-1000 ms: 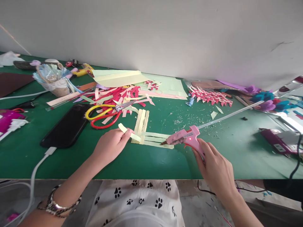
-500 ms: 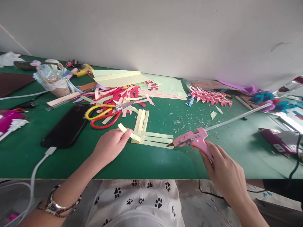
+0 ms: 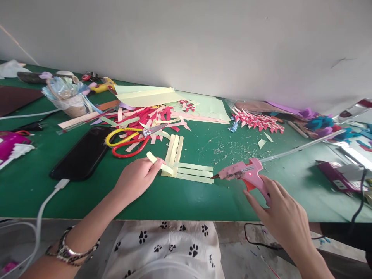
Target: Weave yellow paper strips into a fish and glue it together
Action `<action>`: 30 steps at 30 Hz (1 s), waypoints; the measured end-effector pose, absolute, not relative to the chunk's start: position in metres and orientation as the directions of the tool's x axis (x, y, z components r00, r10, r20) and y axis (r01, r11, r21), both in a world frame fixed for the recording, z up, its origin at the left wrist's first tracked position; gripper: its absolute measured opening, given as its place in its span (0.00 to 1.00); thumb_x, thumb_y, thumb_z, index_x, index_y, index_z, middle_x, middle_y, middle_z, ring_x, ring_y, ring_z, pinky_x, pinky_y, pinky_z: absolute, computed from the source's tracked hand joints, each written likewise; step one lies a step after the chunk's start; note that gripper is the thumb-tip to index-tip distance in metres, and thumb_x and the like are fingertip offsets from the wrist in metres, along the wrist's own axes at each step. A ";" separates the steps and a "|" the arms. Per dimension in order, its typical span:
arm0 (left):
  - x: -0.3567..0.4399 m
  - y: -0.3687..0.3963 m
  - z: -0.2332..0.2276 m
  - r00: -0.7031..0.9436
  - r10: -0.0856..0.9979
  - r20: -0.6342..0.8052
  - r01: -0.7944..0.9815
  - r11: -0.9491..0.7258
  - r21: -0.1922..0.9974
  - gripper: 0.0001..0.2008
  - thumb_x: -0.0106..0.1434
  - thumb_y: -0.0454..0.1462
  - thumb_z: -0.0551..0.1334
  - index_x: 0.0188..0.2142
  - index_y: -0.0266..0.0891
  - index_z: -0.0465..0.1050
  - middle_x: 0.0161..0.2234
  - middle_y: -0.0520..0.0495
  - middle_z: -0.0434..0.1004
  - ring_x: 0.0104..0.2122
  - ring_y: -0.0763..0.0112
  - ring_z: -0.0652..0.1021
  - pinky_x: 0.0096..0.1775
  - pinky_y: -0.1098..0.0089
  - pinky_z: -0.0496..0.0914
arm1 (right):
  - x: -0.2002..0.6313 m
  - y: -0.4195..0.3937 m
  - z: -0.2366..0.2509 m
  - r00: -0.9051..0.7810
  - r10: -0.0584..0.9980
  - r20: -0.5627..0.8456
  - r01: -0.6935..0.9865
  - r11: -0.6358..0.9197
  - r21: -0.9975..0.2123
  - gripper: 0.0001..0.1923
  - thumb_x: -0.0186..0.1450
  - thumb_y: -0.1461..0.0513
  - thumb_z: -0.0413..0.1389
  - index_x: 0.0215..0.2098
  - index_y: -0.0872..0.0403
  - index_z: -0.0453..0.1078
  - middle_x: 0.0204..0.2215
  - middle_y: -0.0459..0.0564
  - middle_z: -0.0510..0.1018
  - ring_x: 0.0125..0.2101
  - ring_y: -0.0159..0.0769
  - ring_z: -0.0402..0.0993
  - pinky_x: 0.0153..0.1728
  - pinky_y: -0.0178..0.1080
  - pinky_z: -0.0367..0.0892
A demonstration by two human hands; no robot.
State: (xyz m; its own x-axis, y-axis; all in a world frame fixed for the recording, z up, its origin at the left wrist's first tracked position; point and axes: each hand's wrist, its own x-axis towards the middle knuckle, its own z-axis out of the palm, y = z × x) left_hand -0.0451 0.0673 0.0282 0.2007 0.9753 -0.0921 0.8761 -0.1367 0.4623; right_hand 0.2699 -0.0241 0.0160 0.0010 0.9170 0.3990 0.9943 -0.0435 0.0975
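Hands at near edge | right hand [image 3: 283, 217] gripping pink glue gun [image 3: 245, 174], nozzle just right of pale strips [image 3: 186, 168] | left hand [image 3: 136, 178] pinching loose strip [image 3: 158, 162] | likely gluing step; next needs strip pressed accurately onto lattice | scissors [image 3: 130, 139] beyond.

two hands: left hand [image 3: 136, 179], right hand [image 3: 283, 217]. one pink glue gun [image 3: 245, 173]. two pairs of scissors, one yellow-handled [image 3: 123, 136], one red-handled [image 3: 130, 148]. one black phone [image 3: 83, 154]. six pale yellow strips [image 3: 186, 170] in the woven piece, three each way. one red-and-white woven piece [image 3: 258, 120].
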 end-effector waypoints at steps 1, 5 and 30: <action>-0.045 0.067 0.029 0.201 0.975 -0.097 0.876 -0.135 0.463 0.27 0.64 0.47 0.41 0.23 0.37 0.71 0.13 0.53 0.53 0.13 0.74 0.60 0.18 0.72 0.50 | 0.267 -0.022 0.016 0.005 0.914 0.405 0.997 -0.037 0.072 0.25 0.63 0.45 0.45 0.46 0.55 0.62 0.30 0.49 0.74 0.17 0.28 0.65 0.13 0.29 0.53; -0.046 0.067 0.027 0.207 0.974 -0.097 0.868 -0.137 0.477 0.26 0.64 0.47 0.41 0.27 0.37 0.72 0.13 0.54 0.51 0.14 0.73 0.60 0.18 0.72 0.50 | 0.255 -0.014 0.013 -0.039 0.915 0.401 0.999 0.031 0.026 0.24 0.63 0.46 0.45 0.46 0.56 0.62 0.30 0.50 0.74 0.17 0.28 0.65 0.13 0.29 0.53; -0.046 0.067 0.026 0.207 0.973 -0.105 0.875 -0.136 0.465 0.27 0.65 0.47 0.40 0.24 0.38 0.70 0.14 0.54 0.51 0.13 0.74 0.60 0.19 0.71 0.50 | 0.272 -0.026 0.012 -0.046 0.935 0.352 0.989 -0.007 0.148 0.15 0.66 0.56 0.45 0.46 0.55 0.61 0.32 0.49 0.75 0.17 0.29 0.66 0.12 0.31 0.51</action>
